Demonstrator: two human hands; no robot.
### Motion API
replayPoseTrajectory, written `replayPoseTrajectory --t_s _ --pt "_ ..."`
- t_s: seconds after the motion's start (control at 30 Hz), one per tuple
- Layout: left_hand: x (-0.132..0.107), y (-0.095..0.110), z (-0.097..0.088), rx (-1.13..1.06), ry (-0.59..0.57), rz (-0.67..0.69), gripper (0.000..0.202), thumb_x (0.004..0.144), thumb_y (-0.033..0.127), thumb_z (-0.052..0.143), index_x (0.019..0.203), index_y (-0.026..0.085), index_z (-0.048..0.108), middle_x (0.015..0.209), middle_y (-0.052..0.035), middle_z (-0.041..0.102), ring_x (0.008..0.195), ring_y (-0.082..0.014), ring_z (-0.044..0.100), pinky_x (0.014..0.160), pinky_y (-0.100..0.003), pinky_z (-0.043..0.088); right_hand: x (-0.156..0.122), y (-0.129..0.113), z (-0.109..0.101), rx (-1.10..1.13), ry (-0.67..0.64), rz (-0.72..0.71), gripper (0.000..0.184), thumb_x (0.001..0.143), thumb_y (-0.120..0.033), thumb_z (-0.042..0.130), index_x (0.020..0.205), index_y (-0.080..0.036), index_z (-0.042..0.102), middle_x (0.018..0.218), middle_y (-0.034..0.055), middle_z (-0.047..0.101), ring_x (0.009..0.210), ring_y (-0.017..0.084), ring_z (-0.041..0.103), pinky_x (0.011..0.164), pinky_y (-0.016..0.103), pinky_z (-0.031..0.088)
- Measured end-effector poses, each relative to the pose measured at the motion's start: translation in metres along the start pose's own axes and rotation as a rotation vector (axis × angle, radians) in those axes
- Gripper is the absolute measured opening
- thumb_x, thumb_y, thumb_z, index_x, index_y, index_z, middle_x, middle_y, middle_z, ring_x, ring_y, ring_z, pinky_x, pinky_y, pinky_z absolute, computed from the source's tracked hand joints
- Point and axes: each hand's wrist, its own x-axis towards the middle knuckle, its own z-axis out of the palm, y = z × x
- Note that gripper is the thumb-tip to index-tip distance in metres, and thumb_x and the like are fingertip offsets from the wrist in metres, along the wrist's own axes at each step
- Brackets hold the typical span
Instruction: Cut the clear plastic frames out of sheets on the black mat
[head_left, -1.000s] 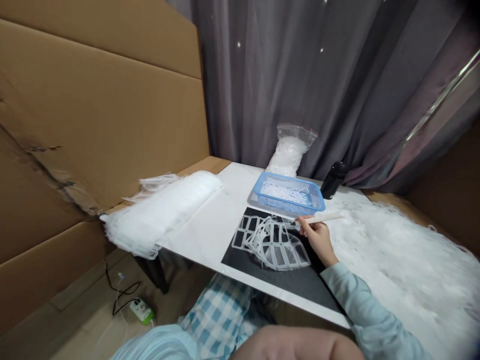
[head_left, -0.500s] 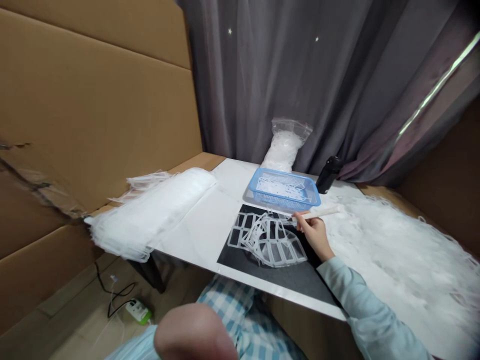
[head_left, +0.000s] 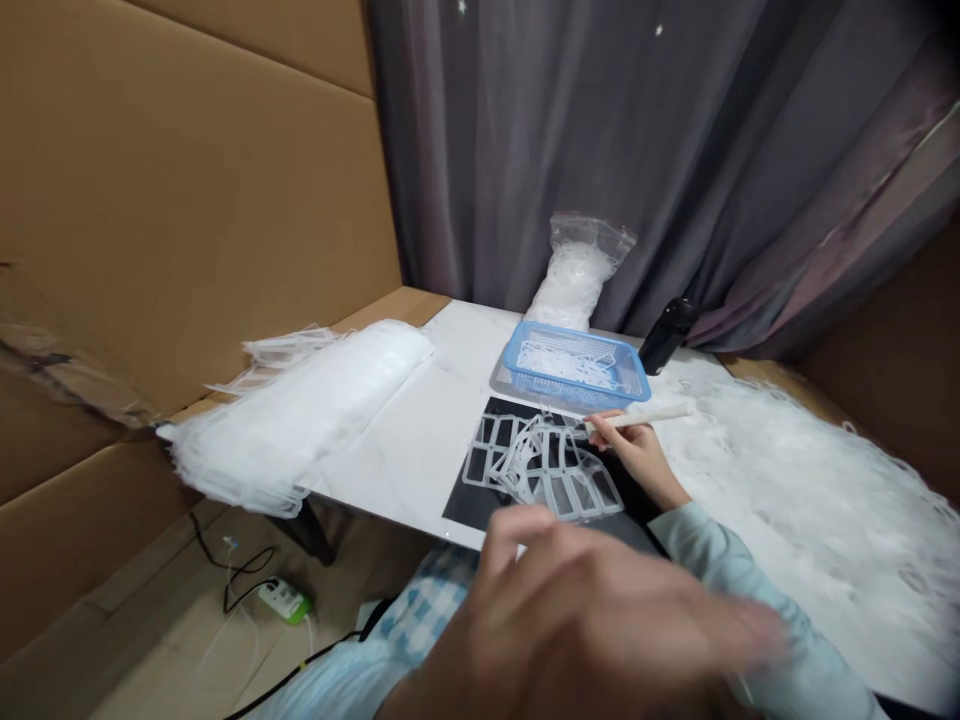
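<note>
My right hand (head_left: 630, 445) is closed around a slim white pen-like tool (head_left: 651, 415). Its tip points left, close to the frosted plastic frame pieces (head_left: 555, 470) with long cut-out windows. These pieces lie bunched and overlapping on a black mat (head_left: 469, 503). My left hand (head_left: 570, 610) is large and blurred near the camera, raised in front of the table's near edge. Motion smears its fingers, so I cannot tell whether anything is in them. Behind the mat, a blue plastic basket (head_left: 525, 385) holds several thin white loop-like pieces (head_left: 566, 365).
A stack of translucent plastic sheets (head_left: 330, 410) lies on the white table (head_left: 397, 450) at left. A large heap of translucent pieces (head_left: 810, 510) covers the right side. A filled zip bag (head_left: 574, 285) and a black bottle (head_left: 667, 335) stand behind. A power strip (head_left: 283, 600) lies on the floor.
My left hand has come up and to the right, into the foreground, and now covers the mat's near part. My right hand still holds the tool by the frame pieces. The view has shifted slightly.
</note>
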Motion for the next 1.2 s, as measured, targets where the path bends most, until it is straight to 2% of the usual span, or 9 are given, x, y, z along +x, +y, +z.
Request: replayPoseTrajectory --t_s 0.07,0.13,0.23,0.4,0.63,0.77,0.9,1.07,1.2 --pt "0.003 -0.014 0.007 -0.081 -0.075 0.234 0.029 0.091 0.035 0.048 0.101 0.019 0.069 0.090 -0.0059 0.069 0.089 -0.0182 0.062 0.085 -0.029 0.051 -0.003 -0.019 -0.003 0.013 -0.025 -0.009 0.045 0.079 -0.056 0.067 0.086 -0.012 0.068 0.073 0.0052 0.068 0.067 0.017 0.062 0.062 0.026 0.050" --pt "0.002 -0.038 0.020 -0.066 -0.173 0.387 0.037 0.092 0.033 0.050 0.124 0.016 0.057 0.121 -0.0091 0.062 0.115 -0.0214 0.054 0.105 -0.038 0.041 -0.012 -0.037 -0.006 -0.012 -0.092 -0.019 0.040 0.081 -0.053 0.067 0.089 -0.014 0.070 0.085 0.0071 0.070 0.076 0.019 0.066 0.069 0.029 0.053" --pt "-0.008 -0.080 0.045 0.137 -0.273 0.408 0.056 0.093 0.044 0.051 0.140 0.014 0.040 0.143 -0.0121 0.045 0.133 -0.0272 0.039 0.111 -0.048 0.034 -0.035 -0.056 -0.003 -0.103 -0.261 -0.025 0.029 0.087 -0.045 0.064 0.094 -0.019 0.073 0.095 0.0063 0.071 0.084 0.020 0.067 0.077 0.031 0.054" --pt "-0.029 -0.118 0.062 0.223 -0.247 0.358 0.055 0.093 0.040 0.051 0.141 0.015 0.038 0.146 -0.0108 0.041 0.134 -0.0269 0.039 0.111 -0.049 0.037 -0.075 -0.049 0.018 -0.200 -0.396 -0.199 0.020 0.095 -0.035 0.056 0.101 -0.024 0.072 0.099 0.0048 0.070 0.093 0.021 0.065 0.083 0.032 0.053" --pt "-0.041 -0.122 0.062 0.103 -0.181 0.346 0.040 0.093 0.023 0.050 0.133 0.021 0.046 0.146 -0.0075 0.040 0.138 -0.0237 0.033 0.113 -0.046 0.036 -0.100 -0.026 0.027 -0.294 -0.285 -0.196 0.022 0.098 -0.035 0.049 0.105 -0.026 0.069 0.106 0.0048 0.068 0.099 0.021 0.063 0.085 0.032 0.050" --pt "-0.037 -0.132 0.059 0.081 -0.081 0.290 0.039 0.094 0.023 0.048 0.133 0.021 0.045 0.142 -0.0092 0.045 0.133 -0.0248 0.039 0.107 -0.046 0.042 -0.111 -0.023 0.017 -0.505 -0.245 -0.196 0.025 0.101 -0.037 0.044 0.110 -0.029 0.065 0.108 0.0033 0.069 0.098 0.022 0.062 0.087 0.036 0.044" --pt "-0.030 -0.152 0.057 0.157 0.000 0.198 0.042 0.095 0.034 0.048 0.134 0.018 0.044 0.138 -0.0114 0.048 0.129 -0.0267 0.045 0.105 -0.047 0.044 -0.120 -0.022 0.000 -0.696 -0.210 -0.246 0.028 0.102 -0.037 0.040 0.114 -0.028 0.064 0.104 0.0051 0.071 0.086 0.023 0.060 0.079 0.038 0.042" --pt "-0.027 -0.162 0.056 0.208 -0.033 0.221 0.043 0.095 0.040 0.048 0.131 0.016 0.047 0.133 -0.0092 0.055 0.124 -0.0247 0.051 0.104 -0.044 0.044 -0.125 -0.020 -0.029 -0.934 -0.158 -0.302 0.028 0.102 -0.037 0.040 0.116 -0.026 0.061 0.096 0.0035 0.071 0.080 0.021 0.057 0.082 0.040 0.038" --pt "-0.026 -0.159 0.055 0.213 -0.030 0.240 0.041 0.094 0.040 0.050 0.129 0.018 0.049 0.134 -0.0077 0.055 0.123 -0.0244 0.051 0.102 -0.042 0.044 -0.128 -0.012 -0.053 -1.156 0.005 -0.344 0.030 0.102 -0.037 0.037 0.111 -0.025 0.063 0.101 0.0035 0.072 0.082 0.022 0.059 0.087 0.044 0.032"
